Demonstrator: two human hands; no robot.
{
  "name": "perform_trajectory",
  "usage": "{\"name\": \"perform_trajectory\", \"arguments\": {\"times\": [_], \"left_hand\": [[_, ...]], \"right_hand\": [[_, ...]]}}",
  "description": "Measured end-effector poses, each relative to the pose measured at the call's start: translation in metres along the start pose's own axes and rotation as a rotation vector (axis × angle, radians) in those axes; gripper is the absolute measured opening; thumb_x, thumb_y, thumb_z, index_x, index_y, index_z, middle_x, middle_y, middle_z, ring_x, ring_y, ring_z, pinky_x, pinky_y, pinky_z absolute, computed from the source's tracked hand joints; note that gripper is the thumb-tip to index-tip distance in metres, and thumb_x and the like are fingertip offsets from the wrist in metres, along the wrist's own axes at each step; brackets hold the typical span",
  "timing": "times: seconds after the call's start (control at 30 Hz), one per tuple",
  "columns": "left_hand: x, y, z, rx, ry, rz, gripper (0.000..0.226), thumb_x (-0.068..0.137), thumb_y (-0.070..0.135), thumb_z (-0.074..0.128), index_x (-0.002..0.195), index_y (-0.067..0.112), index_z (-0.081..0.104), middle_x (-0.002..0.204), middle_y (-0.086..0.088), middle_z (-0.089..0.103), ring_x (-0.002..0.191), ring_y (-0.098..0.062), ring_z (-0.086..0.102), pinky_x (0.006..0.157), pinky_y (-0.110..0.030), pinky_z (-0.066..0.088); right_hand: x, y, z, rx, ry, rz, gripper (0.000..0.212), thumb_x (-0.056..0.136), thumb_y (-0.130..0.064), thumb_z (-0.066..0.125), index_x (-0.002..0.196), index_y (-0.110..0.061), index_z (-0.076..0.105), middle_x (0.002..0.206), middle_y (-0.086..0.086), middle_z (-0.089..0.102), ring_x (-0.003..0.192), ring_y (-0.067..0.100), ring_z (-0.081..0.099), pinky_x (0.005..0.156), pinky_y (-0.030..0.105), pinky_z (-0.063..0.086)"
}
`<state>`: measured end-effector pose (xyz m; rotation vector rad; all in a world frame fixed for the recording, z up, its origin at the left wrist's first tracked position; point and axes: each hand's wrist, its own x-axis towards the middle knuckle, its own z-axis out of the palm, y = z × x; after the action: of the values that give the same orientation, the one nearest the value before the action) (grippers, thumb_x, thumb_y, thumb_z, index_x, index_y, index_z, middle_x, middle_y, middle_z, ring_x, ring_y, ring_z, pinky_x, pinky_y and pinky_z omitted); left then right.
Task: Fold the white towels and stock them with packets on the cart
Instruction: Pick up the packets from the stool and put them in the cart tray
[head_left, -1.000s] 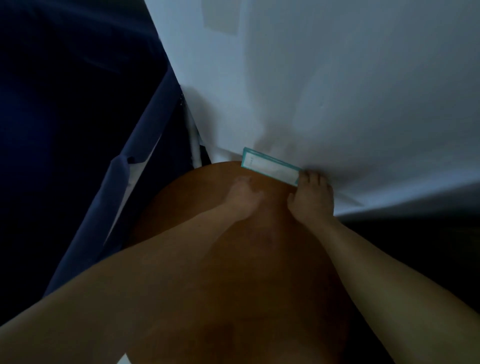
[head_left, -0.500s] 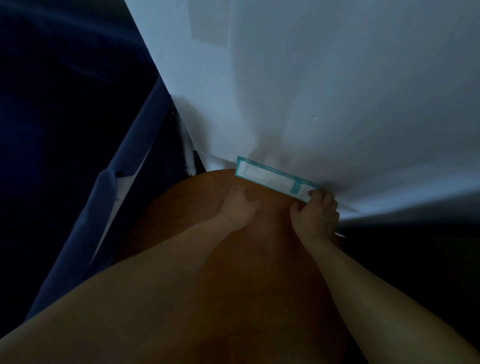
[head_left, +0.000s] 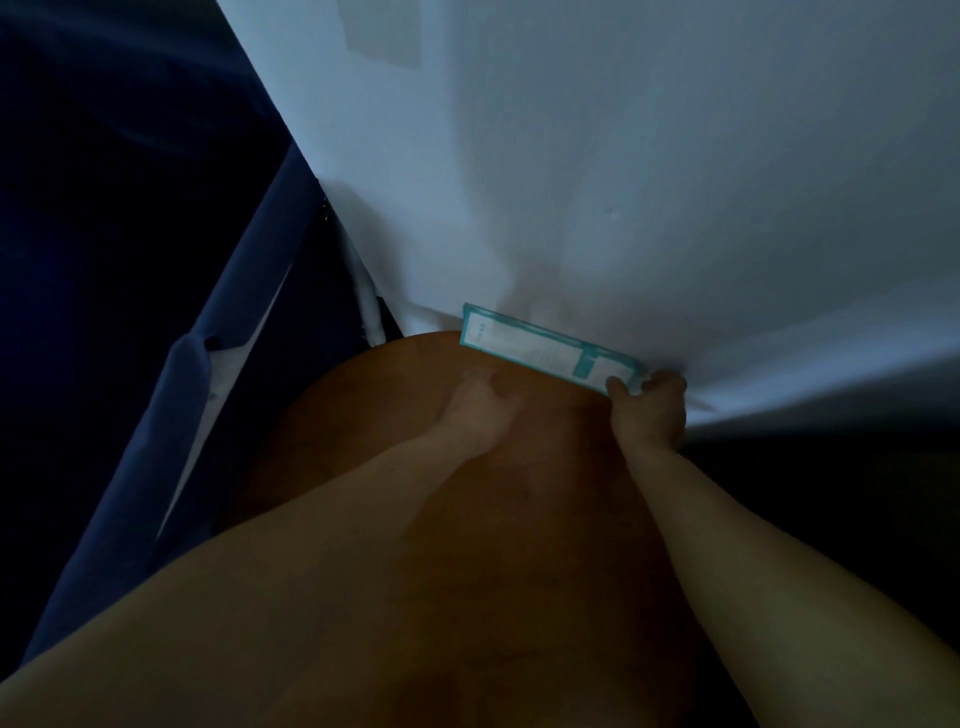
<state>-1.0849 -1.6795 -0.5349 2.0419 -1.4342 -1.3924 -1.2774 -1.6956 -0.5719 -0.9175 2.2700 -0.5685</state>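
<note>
Packet (head_left: 540, 352) pulled further out from white towel (head_left: 623, 182) — right hand (head_left: 649, 410) pinches its end; left hand (head_left: 480, 408) loosely curled, empty.

Dim, bluish light; a navy fabric panel (head_left: 223, 415) slants down the left, a white pole (head_left: 366, 306) just beside it, deep shadow at lower right
</note>
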Motion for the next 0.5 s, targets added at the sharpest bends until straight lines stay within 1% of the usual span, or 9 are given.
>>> {"name": "perform_trajectory", "arguments": {"times": [0.13,0.2,0.27,0.33,0.37,0.43,0.5], "left_hand": [[0.002,-0.005,0.001,0.021,-0.007,-0.028,0.025,0.09,0.021,0.061,0.114,0.015,0.065,0.103,-0.002,0.068,0.084,-0.02,0.068,0.073,-0.037,0.059],[0.001,-0.008,0.0,0.034,0.006,-0.027,0.024,0.09,0.019,0.061,0.112,0.013,0.066,0.102,-0.002,0.068,0.085,-0.02,0.067,0.071,-0.033,0.056],[-0.001,-0.011,0.0,0.01,0.016,-0.01,0.028,0.088,0.018,0.062,0.115,0.011,0.067,0.109,-0.004,0.069,0.095,-0.022,0.066,0.078,-0.031,0.054],[-0.005,-0.013,-0.003,-0.018,0.005,-0.018,0.039,0.084,0.027,0.061,0.119,0.012,0.067,0.117,-0.006,0.069,0.105,-0.022,0.065,0.09,-0.035,0.054],[-0.005,-0.015,-0.003,-0.034,-0.002,-0.032,0.044,0.08,0.032,0.059,0.119,0.013,0.067,0.117,-0.006,0.069,0.105,-0.023,0.065,0.092,-0.037,0.053],[-0.008,-0.018,-0.004,-0.09,0.003,-0.068,0.046,0.078,0.036,0.058,0.115,0.012,0.069,0.113,-0.008,0.07,0.104,-0.025,0.066,0.093,-0.042,0.054],[-0.011,-0.022,-0.004,-0.187,0.009,-0.125,0.04,0.082,0.036,0.061,0.113,0.011,0.068,0.112,-0.01,0.07,0.104,-0.028,0.066,0.094,-0.043,0.053]], "right_hand": [[0.006,-0.002,0.005,-0.029,-0.058,0.011,0.046,0.087,-0.033,0.071,0.121,-0.008,0.053,0.124,0.017,0.063,0.116,0.035,0.058,0.094,0.038,0.045],[0.004,-0.002,0.008,-0.044,-0.069,0.002,0.042,0.088,-0.031,0.07,0.121,-0.01,0.055,0.123,0.017,0.064,0.115,0.035,0.059,0.094,0.037,0.045],[-0.001,-0.001,0.01,-0.05,-0.072,0.009,0.042,0.09,-0.028,0.069,0.124,-0.01,0.053,0.124,0.019,0.063,0.115,0.035,0.058,0.093,0.035,0.045],[-0.012,0.0,0.009,-0.051,-0.075,0.021,0.043,0.09,-0.024,0.069,0.125,-0.007,0.05,0.125,0.02,0.062,0.115,0.035,0.059,0.091,0.034,0.045],[-0.018,0.0,0.009,-0.04,-0.075,0.021,0.042,0.09,-0.023,0.069,0.124,-0.006,0.05,0.123,0.02,0.063,0.114,0.035,0.06,0.09,0.034,0.046],[-0.031,0.005,0.011,-0.004,-0.09,0.005,0.038,0.089,-0.021,0.069,0.119,-0.004,0.054,0.118,0.02,0.065,0.109,0.036,0.062,0.088,0.034,0.047],[-0.044,0.011,0.015,0.037,-0.14,-0.009,0.031,0.086,-0.016,0.07,0.112,0.0,0.063,0.109,0.02,0.069,0.101,0.035,0.066,0.087,0.037,0.051]]}}
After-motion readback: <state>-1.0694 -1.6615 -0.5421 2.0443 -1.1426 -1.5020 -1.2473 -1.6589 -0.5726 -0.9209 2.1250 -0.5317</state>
